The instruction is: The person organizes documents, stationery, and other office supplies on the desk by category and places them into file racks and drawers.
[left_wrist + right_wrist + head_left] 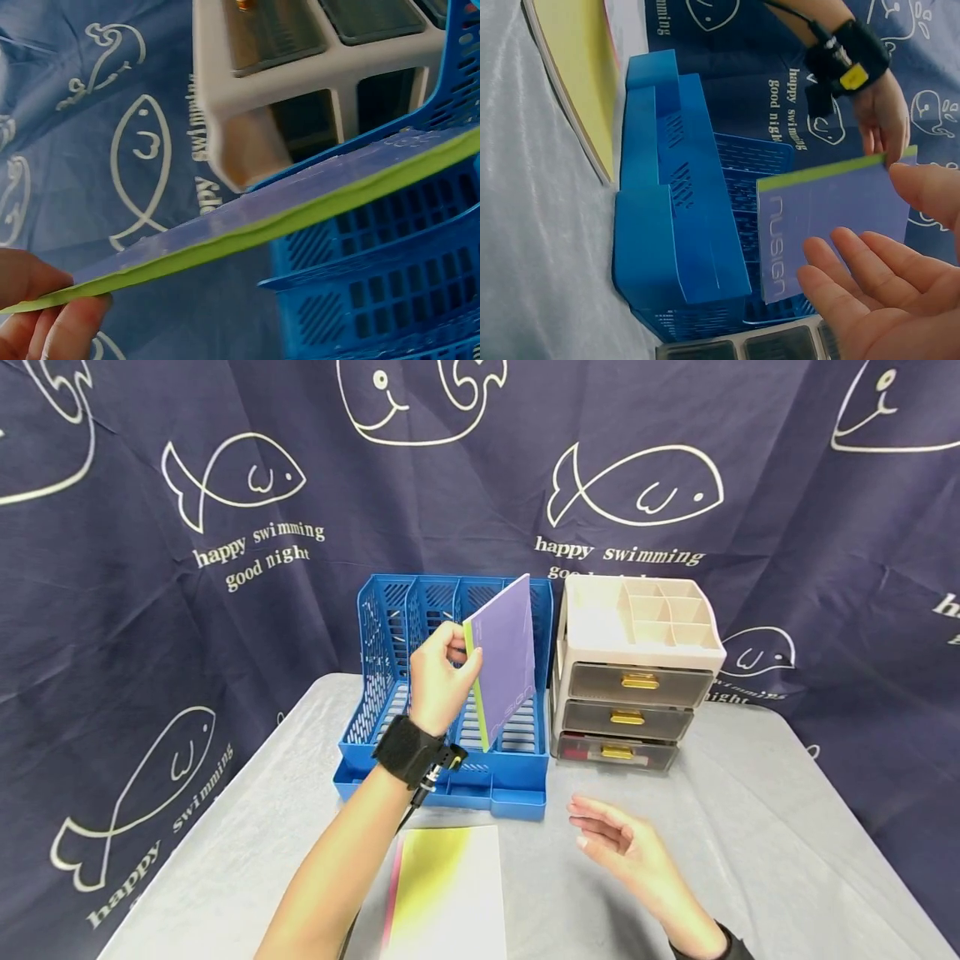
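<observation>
My left hand (438, 672) pinches a purple notebook (508, 660) by its green spine, thumb on one side and fingers on the other. The notebook stands upright over the right part of a blue file rack (450, 764), its lower corner in front of the slots. In the left wrist view the notebook's green spine (247, 234) runs slantwise across the rack's dividers. My right hand (626, 852) hovers over the table, right of the rack's front, fingers loosely extended with nothing in them. The right wrist view shows lettering on the notebook's cover (832, 217).
A yellow and white notebook (450, 893) lies on the grey tabletop (750, 860) before the rack. Right of the rack stands a cream drawer organizer (637, 643) with gold handles and open top compartments. A dark blue printed curtain (435, 502) hangs behind.
</observation>
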{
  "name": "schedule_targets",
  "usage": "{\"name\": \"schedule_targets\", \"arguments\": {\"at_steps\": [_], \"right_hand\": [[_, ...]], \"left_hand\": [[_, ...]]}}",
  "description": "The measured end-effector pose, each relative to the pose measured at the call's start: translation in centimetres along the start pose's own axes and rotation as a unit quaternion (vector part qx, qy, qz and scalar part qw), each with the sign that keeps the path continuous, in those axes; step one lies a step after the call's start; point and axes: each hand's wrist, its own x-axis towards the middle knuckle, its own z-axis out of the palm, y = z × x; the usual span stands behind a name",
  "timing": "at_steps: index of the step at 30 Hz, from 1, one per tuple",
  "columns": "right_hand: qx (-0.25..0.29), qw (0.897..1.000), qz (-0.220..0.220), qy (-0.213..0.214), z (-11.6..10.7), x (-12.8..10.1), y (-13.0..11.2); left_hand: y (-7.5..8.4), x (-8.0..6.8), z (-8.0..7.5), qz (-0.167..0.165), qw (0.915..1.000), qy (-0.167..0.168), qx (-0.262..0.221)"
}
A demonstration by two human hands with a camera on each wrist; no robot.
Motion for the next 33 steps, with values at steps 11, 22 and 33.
{"name": "schedule_targets", "arguments": {"at_steps": [11,22,33], "right_hand": [[0.008,1.0,-0.003,-0.013,0.3,-0.3,0.6],[0.002,1.0,-0.005,-0.015,0.5,-0.3,0.2],[0.005,1.0,0.004,-0.019,0.4,-0.5,0.2]], "left_hand": [[-2.1,1.4,4.1,-0.016,0.9992,0.028,0.023],[-4.2,1.5,7.3,-0.064,0.9957,0.054,0.039],[-5.4,1.5,9.3,-0.087,0.991,0.078,0.066]]}}
